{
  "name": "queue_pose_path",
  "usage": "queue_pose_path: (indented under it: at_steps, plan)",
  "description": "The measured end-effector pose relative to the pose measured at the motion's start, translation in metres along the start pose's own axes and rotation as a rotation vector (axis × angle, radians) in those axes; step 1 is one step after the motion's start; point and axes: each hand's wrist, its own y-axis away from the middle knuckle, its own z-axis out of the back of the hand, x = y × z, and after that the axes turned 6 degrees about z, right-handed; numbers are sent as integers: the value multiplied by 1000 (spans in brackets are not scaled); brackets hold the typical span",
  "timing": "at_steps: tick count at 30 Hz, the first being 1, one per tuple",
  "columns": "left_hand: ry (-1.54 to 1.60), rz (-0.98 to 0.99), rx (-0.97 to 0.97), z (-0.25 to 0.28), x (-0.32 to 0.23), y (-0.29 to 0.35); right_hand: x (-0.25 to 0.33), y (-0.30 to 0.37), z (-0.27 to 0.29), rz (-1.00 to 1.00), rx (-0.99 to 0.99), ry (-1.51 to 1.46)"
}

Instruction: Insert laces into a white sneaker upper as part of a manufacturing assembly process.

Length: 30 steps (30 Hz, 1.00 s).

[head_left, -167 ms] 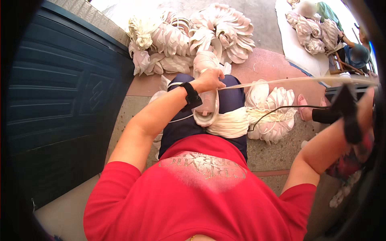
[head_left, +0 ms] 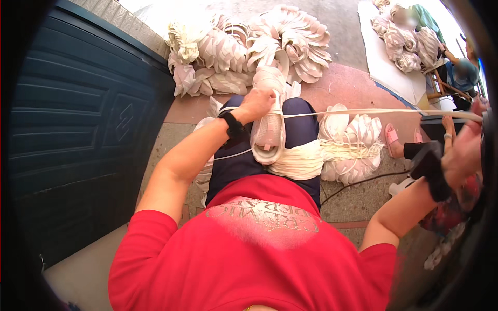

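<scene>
A pale pink and white shoe upper (head_left: 270, 136) lies lengthwise over my lap, its rounded end toward me. My left hand (head_left: 256, 103) is closed on its middle, fingers curled at the lacing opening. From there a cream shoelace (head_left: 358, 111) stretches taut to the far right. My right hand (head_left: 467, 147), blurred near the picture's rim, is closed around the lace's other end; its fingertips are partly hidden. A thick bundle of cream laces (head_left: 296, 160) rests across my right thigh. On the left, another thin stretch of lace runs from the upper over my left thigh.
Stacked shoe uppers (head_left: 290, 41) are heaped on the floor ahead. More tied uppers (head_left: 353, 140) lie right of my knee. A dark blue door (head_left: 83, 129) stands at left. Other people sit at far right, near a white sheet (head_left: 376, 57) and more uppers; one wears pink sandals (head_left: 392, 136).
My left hand has shifted slightly left on the upper. My right hand has moved a little lower at the right rim, still drawing the lace taut. The dark cord now lies lower.
</scene>
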Motion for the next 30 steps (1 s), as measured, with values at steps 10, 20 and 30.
queue_pose_path:
  at_steps: [10,20,30]
  plan:
    - [-200,-122,-74,16,18,47,-92,257,-70,-1323,795,-25]
    - [42,-128,-206,17,18,41,-112,367,-98,-767,1151,353]
    - [154,39,17,32,34,44,-115,372,-116,-1307,905,226]
